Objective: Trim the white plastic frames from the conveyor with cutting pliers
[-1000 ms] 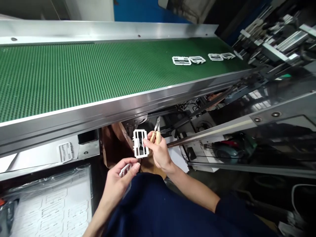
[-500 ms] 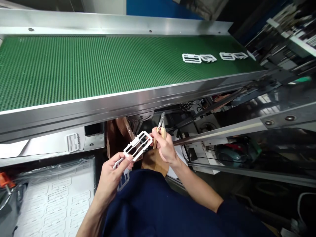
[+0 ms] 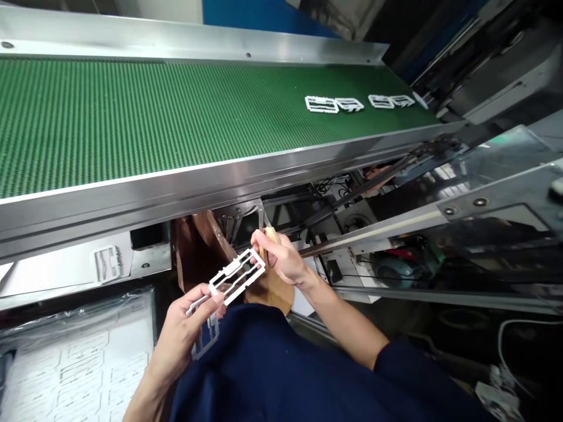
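My left hand (image 3: 193, 313) pinches a white plastic frame (image 3: 251, 280) by its lower left end. A second white frame (image 3: 206, 340) hangs below the same fingers. Beside the upper right end of the first frame, my right hand (image 3: 281, 255) is closed round the light yellow handles of pliers (image 3: 263, 218), whose metal jaws point up. Several more white frames (image 3: 322, 105) lie on the right part of the green conveyor belt (image 3: 176, 117).
The conveyor's metal side rail (image 3: 220, 180) runs across in front of my hands. At the lower left is a plastic-lined box (image 3: 79, 369) of white frames. One white frame (image 3: 107, 264) lies on a sheet under the conveyor. A metal beam (image 3: 396, 225) crosses on the right.
The view has shifted right, so the belt and its frames appear further left. Both hands sit slightly lower and further left, and the pliers' jaws have tilted to the left.
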`<state>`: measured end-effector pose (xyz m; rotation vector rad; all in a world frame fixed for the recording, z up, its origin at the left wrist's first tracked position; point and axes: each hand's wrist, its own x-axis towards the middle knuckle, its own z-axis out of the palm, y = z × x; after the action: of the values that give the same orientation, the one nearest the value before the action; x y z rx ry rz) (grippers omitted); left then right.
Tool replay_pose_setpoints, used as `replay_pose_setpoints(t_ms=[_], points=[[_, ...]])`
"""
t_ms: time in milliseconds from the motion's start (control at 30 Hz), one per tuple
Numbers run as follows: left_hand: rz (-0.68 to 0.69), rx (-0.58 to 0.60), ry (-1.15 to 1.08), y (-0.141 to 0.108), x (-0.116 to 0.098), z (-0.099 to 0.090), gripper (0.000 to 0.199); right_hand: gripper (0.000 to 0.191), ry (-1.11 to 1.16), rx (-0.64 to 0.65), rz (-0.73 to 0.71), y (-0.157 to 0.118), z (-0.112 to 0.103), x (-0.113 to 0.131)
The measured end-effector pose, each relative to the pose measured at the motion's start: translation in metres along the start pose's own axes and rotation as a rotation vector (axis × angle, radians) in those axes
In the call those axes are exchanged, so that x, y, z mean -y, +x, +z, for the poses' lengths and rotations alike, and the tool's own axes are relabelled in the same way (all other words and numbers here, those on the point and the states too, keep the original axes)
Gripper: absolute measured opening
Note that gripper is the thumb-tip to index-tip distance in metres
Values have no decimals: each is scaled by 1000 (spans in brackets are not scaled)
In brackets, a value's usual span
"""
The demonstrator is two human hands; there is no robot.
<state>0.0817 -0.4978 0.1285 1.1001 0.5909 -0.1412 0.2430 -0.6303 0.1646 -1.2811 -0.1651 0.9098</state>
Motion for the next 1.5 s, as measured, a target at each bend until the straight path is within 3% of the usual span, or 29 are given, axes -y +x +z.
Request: replay_pose_setpoints(t_ms=[267, 600, 933, 1167, 1500], points=[[-7, -10, -2, 3, 5, -3, 25, 30, -180, 24, -115, -6, -3, 1], [31, -87, -109, 1, -2, 1, 22, 23, -325, -65, -232, -11, -7, -7], [256, -294, 188, 2, -2, 2, 23, 28, -361, -42, -203, -13, -3, -5], [183, -293, 177, 0, -6, -1, 26, 33, -232, 68, -138, -18, 2, -1], [122, -265, 40, 3, -8, 6, 27, 34, -199, 44, -104, -17, 1, -1]])
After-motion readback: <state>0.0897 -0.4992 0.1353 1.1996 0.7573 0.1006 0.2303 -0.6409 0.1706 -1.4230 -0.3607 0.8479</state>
